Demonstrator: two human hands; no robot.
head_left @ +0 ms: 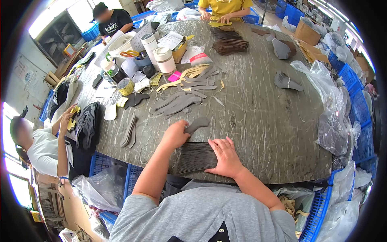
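Observation:
A neat stack of dark grey, thin cut pieces point(196, 158) lies at the table's near edge, its layers showing as fine lines. My right hand point(225, 158) grips the stack's right end, fingers on the far side and thumb on the near side. Just beyond the stack's left end, my left hand point(175, 134) is closed on one end of a curved grey cut piece point(198, 123), which points to the right. Farther off lies a loose pile of similar curved grey pieces point(177, 103), with cream curved strips point(193, 72) behind it.
Left of the pile stand a white lidded cup point(164, 60), a tape roll point(125, 86) and scissors point(130, 54). Brown stacked pieces point(229, 42) and a banded grey bundle point(288, 82) lie farther away. Plastic bags point(332, 117) line the right edge. Three people work around the table.

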